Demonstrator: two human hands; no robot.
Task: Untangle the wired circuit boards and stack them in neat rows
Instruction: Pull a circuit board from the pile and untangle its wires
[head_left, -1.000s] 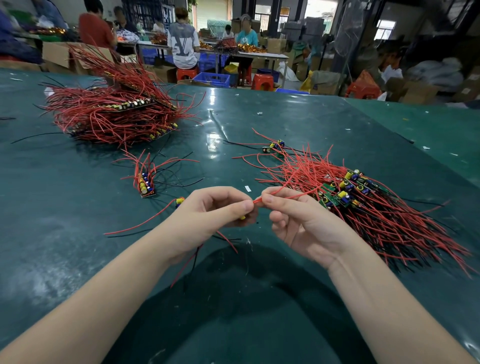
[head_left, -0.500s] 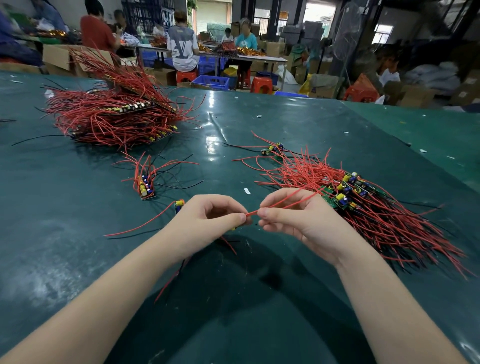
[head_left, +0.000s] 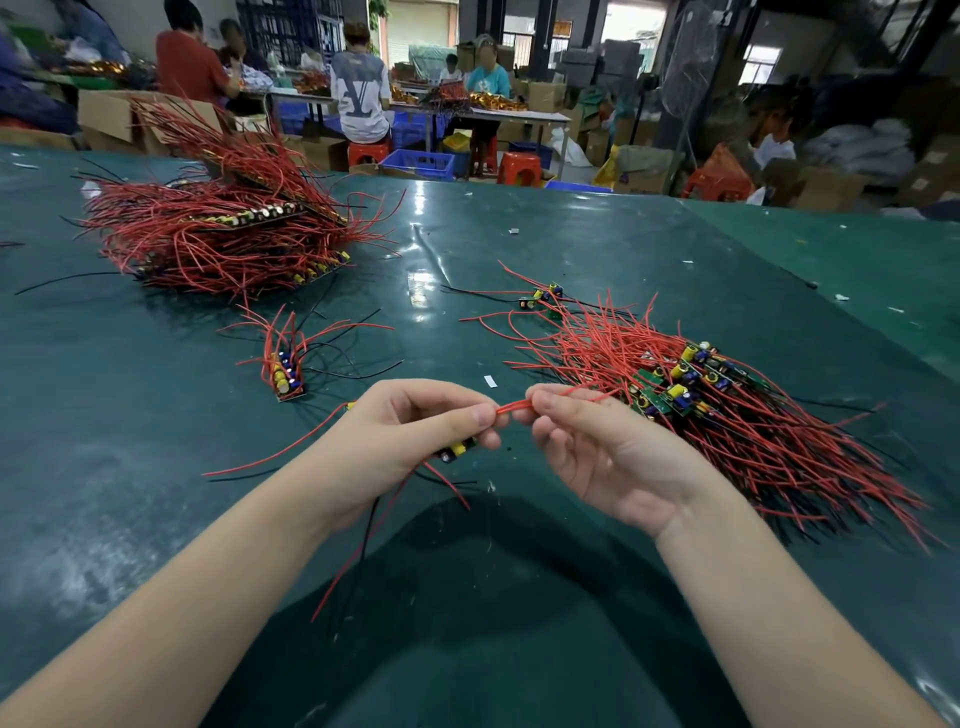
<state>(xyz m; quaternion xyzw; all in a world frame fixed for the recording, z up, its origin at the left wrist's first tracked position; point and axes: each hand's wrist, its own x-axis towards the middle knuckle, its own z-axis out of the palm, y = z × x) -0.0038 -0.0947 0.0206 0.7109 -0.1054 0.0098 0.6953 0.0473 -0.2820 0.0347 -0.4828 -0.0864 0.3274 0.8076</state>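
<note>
I pinch one small circuit board (head_left: 457, 448) under my left hand (head_left: 400, 441), and its red wire (head_left: 511, 405) runs rightward, straight into the thumb-and-forefinger pinch of my right hand (head_left: 597, 447). The wire's long axis lies across me, parallel to the table's (head_left: 519, 623) near edge, taut between both pinches. The tangled pile (head_left: 701, 410) lies just beyond my right hand, the nearer one to it.

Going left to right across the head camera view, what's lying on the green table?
Big stacked pile of red-wired boards → small row of boards → left hand holding a board → right hand pinching its red wire → tangled heap of boards.
</note>
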